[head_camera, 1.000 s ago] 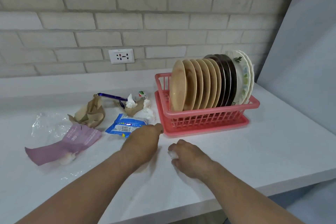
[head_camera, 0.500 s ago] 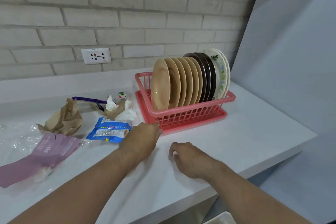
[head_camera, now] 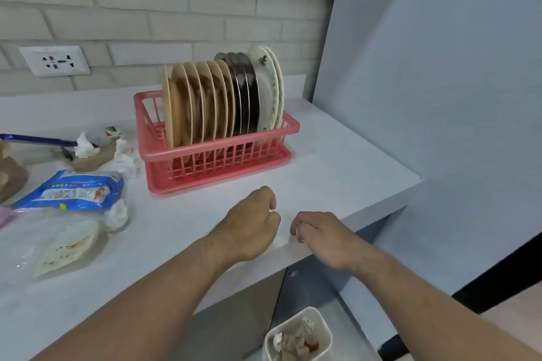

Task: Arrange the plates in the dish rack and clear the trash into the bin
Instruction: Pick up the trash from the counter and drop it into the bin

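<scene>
Plates (head_camera: 223,102) stand on edge in a packed row in the pink dish rack (head_camera: 217,152) at twelve o'clock from the hands, on the white counter (head_camera: 337,161), and the bin (head_camera: 293,318), holding scraps, sits at six o'clock. At nine to ten o'clock lie a blue packet (head_camera: 73,189) with print too blurred to read, a tissue wad (head_camera: 117,214) and a clear wrapper (head_camera: 67,246). The left hand (head_camera: 252,223) is curled in a fist with nothing showing in it, while the right hand (head_camera: 319,231), just beside it, tucks its fingers under, and I cannot tell whether they hold anything.
</scene>
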{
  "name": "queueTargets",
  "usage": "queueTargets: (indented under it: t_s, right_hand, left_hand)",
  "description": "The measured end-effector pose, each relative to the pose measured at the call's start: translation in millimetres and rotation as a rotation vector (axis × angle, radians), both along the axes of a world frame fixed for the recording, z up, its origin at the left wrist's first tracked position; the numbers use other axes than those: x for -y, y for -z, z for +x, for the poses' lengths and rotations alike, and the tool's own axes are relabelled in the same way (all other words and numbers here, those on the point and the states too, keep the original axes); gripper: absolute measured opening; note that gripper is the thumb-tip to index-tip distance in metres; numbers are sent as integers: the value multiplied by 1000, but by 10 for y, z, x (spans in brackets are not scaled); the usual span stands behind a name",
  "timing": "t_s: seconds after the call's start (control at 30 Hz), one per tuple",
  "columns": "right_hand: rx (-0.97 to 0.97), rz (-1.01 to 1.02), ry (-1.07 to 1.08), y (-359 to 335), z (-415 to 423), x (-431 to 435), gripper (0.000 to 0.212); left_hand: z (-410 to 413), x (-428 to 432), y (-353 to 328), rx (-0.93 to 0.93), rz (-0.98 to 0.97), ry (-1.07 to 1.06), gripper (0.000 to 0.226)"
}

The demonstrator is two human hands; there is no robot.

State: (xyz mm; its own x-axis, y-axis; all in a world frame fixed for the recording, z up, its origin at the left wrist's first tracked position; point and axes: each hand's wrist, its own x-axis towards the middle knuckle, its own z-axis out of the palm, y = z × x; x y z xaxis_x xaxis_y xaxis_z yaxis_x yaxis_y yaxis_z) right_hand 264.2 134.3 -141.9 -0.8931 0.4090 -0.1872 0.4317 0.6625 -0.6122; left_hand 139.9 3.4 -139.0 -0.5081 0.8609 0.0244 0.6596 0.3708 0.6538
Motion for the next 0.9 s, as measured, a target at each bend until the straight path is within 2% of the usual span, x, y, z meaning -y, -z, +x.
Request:
queueTargets:
  t_s: [0.13,0.3,0.4,0.5,0.7,0.8,0.9]
  right_hand:
    - [-28,-96,9,113,364,-439,30]
    - [-5,-103,-25,461,684,-872,37]
    - [48,-132,19,777,909,-1084,38]
    - [102,-203,52,1124,1123,-1226,40]
    - [81,-165,93,1794,1249,-1330,22]
    - [48,-163,136,2303,1229,-1325,19]
    - [38,-154,177,3096,1179,-1326,18]
  left_hand:
    - [408,-349,147,-61,-53,56,34]
    - [822,-702,554,-35,-89,9,45]
    - [1026,-829,866,39,-112,-37,41]
    - [1189,-919,1154,19,-157,-72,36]
    - [1277,-1037,1893,-25,-153,-54,30]
    - [1336,-1065,2399,-35,-140,-81,24]
    - [1324,-1116,3147,-82,-160,-94,23]
